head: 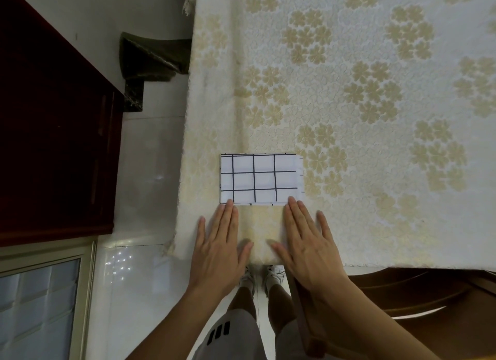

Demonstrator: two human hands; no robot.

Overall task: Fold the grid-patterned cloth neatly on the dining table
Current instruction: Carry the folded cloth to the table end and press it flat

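Your left hand (218, 248) and right hand (308, 244) lie flat, fingers straight, slightly spread, fingertips at the folded cloth (260, 179); dragging back could skew its layers.

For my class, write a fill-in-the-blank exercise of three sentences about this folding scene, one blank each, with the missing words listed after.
1. The grid-patterned cloth lies folded into a flat ______ shape.
2. The fingers of the left hand and the right hand are ______, not curled.
3. The tablecloth under the cloth bears a pattern of ______.

Missing words: rectangle; straight; flowers
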